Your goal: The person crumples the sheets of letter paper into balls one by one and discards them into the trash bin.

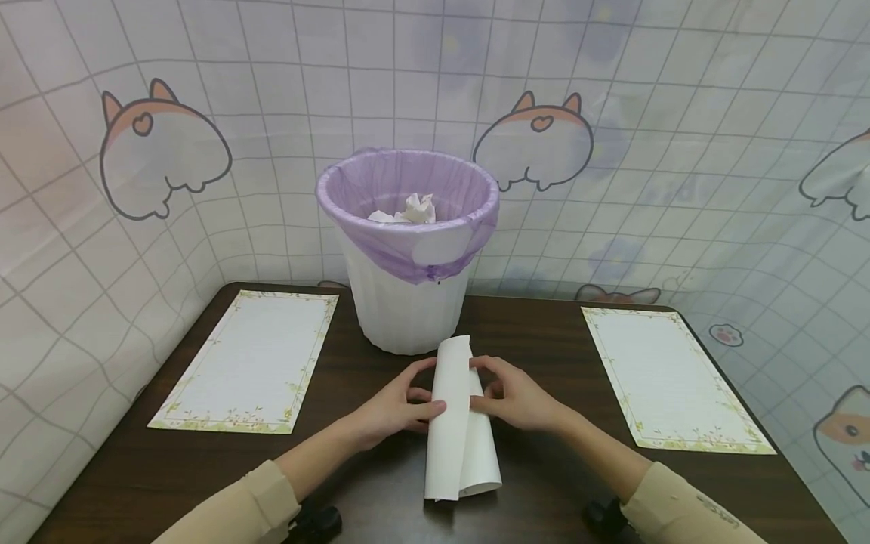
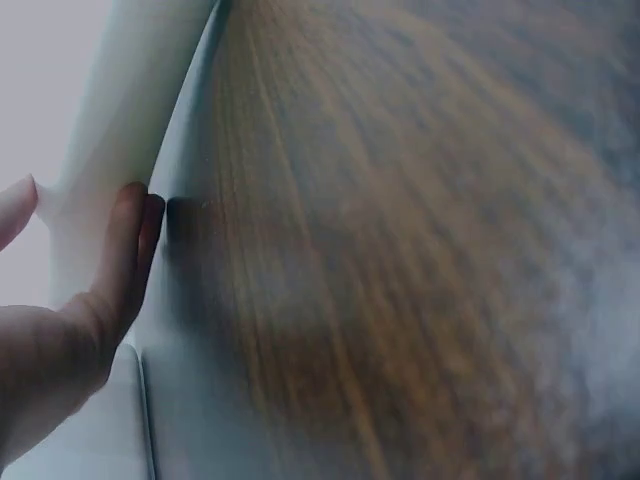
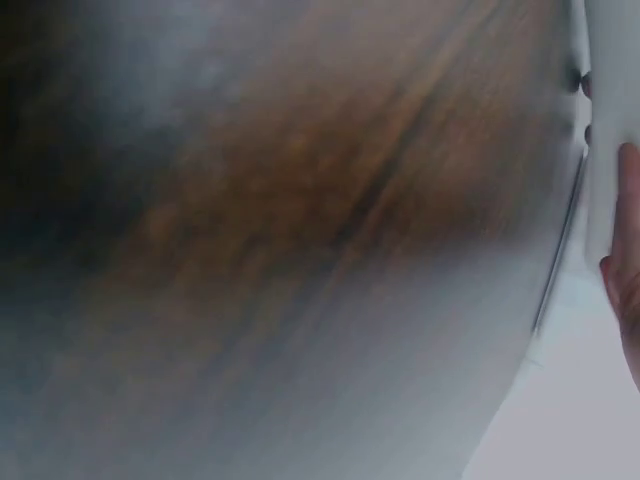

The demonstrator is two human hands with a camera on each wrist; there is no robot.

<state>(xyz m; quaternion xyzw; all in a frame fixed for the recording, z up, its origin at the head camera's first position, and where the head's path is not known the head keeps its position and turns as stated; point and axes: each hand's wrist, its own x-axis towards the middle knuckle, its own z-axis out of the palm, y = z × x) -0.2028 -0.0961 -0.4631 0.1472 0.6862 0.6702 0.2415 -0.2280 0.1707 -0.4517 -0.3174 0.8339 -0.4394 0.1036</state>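
A white sheet of paper (image 1: 448, 431), loosely rolled with its two sides overlapping, lies on the table in front of the bin in the head view. My left hand (image 1: 397, 404) holds its left side, thumb on top and fingers along the outer curve. On the other side, my right hand (image 1: 516, 393) grips the right part, its fingertips partly hidden by the upper flap. In the left wrist view the left hand's fingers (image 2: 120, 245) touch the curved paper (image 2: 150, 90). The right wrist view catches the right hand's fingers (image 3: 626, 220) against the paper (image 3: 605, 190).
Behind the rolled sheet stands a white bin (image 1: 408, 302) with a purple liner (image 1: 340, 193) and crumpled paper (image 1: 418, 209) inside. Bordered sheets lie flat at left (image 1: 251, 363) and right (image 1: 673, 378) on the dark wooden table (image 1: 537, 332). A patterned curtain (image 1: 272, 151) surrounds the table.
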